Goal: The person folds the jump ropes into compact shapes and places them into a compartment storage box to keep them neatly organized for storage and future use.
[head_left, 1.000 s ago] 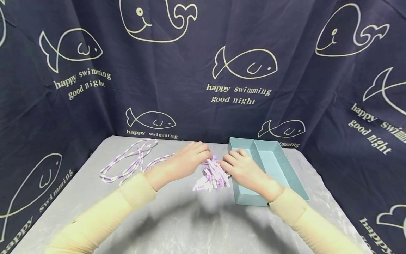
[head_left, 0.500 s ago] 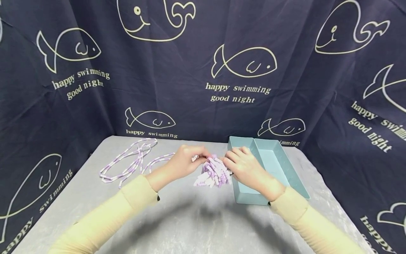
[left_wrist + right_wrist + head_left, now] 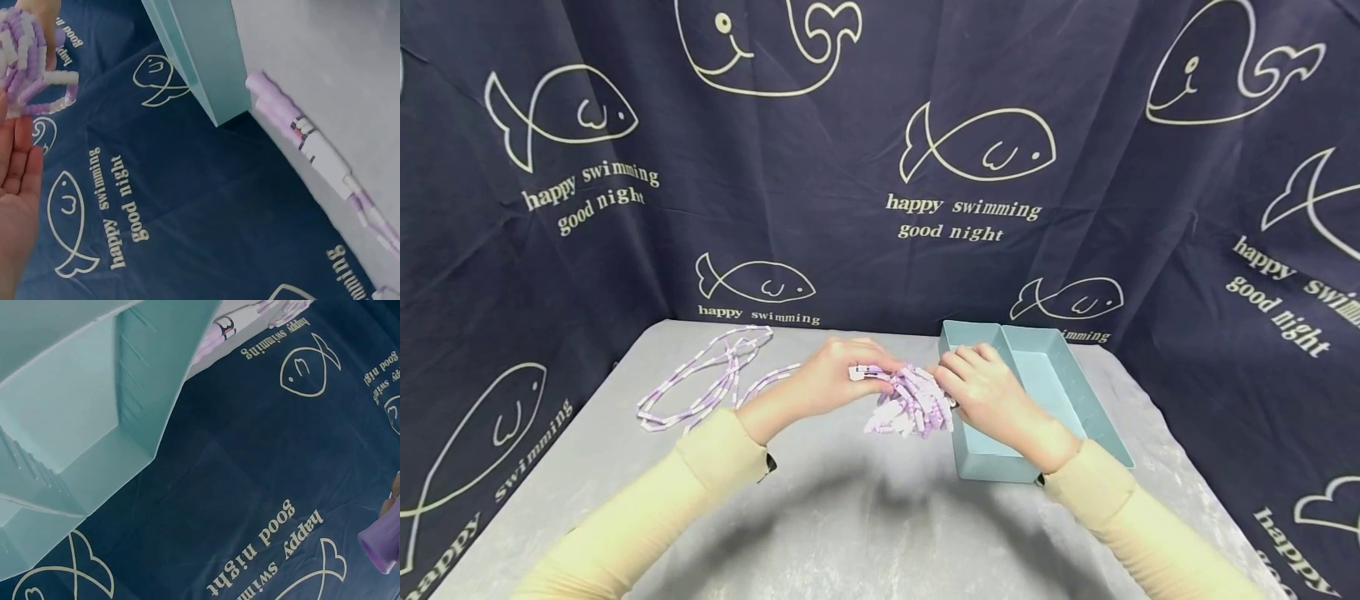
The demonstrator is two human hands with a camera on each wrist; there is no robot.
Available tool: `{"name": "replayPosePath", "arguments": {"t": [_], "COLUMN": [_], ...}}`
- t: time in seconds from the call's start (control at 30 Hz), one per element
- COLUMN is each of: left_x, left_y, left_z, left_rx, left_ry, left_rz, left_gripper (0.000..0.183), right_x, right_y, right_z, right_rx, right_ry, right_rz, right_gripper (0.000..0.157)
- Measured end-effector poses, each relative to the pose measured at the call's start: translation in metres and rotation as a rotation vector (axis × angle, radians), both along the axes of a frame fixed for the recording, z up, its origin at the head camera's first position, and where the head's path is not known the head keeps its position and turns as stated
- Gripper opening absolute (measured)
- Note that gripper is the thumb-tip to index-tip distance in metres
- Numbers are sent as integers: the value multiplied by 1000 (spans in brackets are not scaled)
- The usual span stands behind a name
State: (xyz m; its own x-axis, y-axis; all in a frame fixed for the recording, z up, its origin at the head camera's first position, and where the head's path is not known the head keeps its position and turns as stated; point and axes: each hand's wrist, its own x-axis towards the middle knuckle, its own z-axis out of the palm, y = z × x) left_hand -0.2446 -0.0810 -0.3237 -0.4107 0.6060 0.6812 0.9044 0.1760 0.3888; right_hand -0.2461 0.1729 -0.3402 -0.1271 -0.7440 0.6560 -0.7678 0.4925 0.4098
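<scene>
Both hands hold a bundled jump rope (image 3: 913, 406) of purple and white beads above the table. My left hand (image 3: 827, 382) grips its left side, and a whitish handle piece (image 3: 860, 372) shows between thumb and fingers. On the other side my right hand (image 3: 983, 390) grips the bundle, its fingertips partly hidden. In the right wrist view a purple handle end (image 3: 379, 542) sticks out by the fingers at the right edge. A second beaded jump rope (image 3: 696, 410) lies loosely looped on the table at the left; the left wrist view shows a purple and white handle (image 3: 319, 150) lying there.
A teal box (image 3: 996, 469) with two long compartments stands on the grey table (image 3: 887, 550) at the right, just beneath and beside the right hand. Dark blue curtain fabric (image 3: 865, 208) with fish drawings surrounds the table at the back and sides.
My left hand has turned, so the whitish handle piece now shows between its thumb and fingers. The held bundle has shifted slightly up and right. The box and the other rope stay put.
</scene>
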Motion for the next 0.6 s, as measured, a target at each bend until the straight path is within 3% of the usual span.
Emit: {"name": "replayPosePath", "arguments": {"t": [0.17, 0.33, 0.6], "left_x": [2, 3, 6], "left_y": [0, 1, 5], "left_z": [6, 8, 11], "left_rx": [-46, -74, -127], "left_ry": [85, 107, 186], "left_rz": [16, 24, 55], "left_gripper": [26, 23, 21], "right_x": [1, 2, -1], "right_y": [3, 5, 4], "right_z": [1, 2, 0], "right_rx": [11, 26, -17], "right_ry": [-10, -15, 0], "right_rz": [-18, -55, -2], "right_gripper": [29, 22, 24]}}
